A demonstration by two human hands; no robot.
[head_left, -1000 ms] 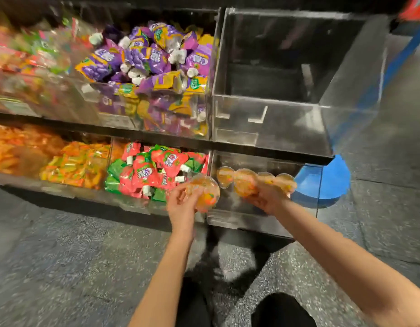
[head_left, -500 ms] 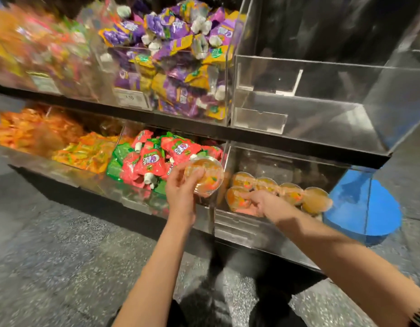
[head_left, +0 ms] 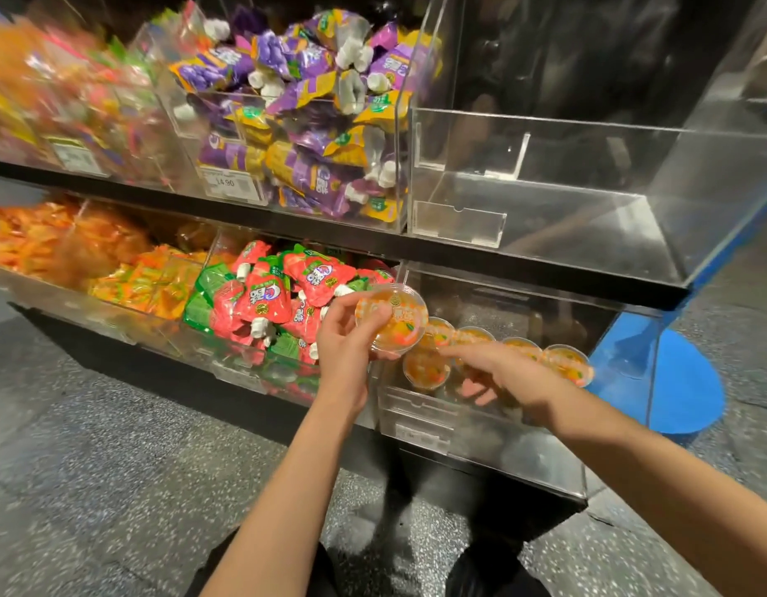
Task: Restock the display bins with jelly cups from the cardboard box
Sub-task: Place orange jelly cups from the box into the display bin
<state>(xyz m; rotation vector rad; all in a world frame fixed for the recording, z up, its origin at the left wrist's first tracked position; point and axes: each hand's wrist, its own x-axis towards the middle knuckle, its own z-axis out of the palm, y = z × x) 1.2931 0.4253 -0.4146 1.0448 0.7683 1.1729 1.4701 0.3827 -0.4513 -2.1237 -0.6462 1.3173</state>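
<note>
We see one jelly cup (head_left: 392, 323) held up in our left hand (head_left: 345, 338), its printed orange lid tilted toward us, fingers and thumb curled round its rim. It sits just above the dividing wall between two lower bins. To its right, inside the lower right bin (head_left: 480, 420), a row of jelly cups (head_left: 519, 346) stands along the clear front part of the bin, with one more cup (head_left: 424, 372) a little in front of the row. Our right hand (head_left: 498, 372) reaches into this bin with its fingers stretched out and relaxed; the fingertips are near the front cup, but we cannot tell whether they touch it, and the hand holds nothing that we can see.

Left of that bin, the neighbouring lower bin holds red and green spouted pouches (head_left: 269, 299), and further left lie orange packets (head_left: 62, 247), partly blurred. On the shelf above, a clear bin is piled with purple and yellow pouches (head_left: 312, 122) and carries a price label (head_left: 224, 183) on its front. Beside it, above the jelly cups, stands a clear upper bin (head_left: 588, 187) with a small label holder on its face. Beyond the right end of the unit a blue base (head_left: 683, 381) rests on the speckled grey floor (head_left: 114, 467).
</note>
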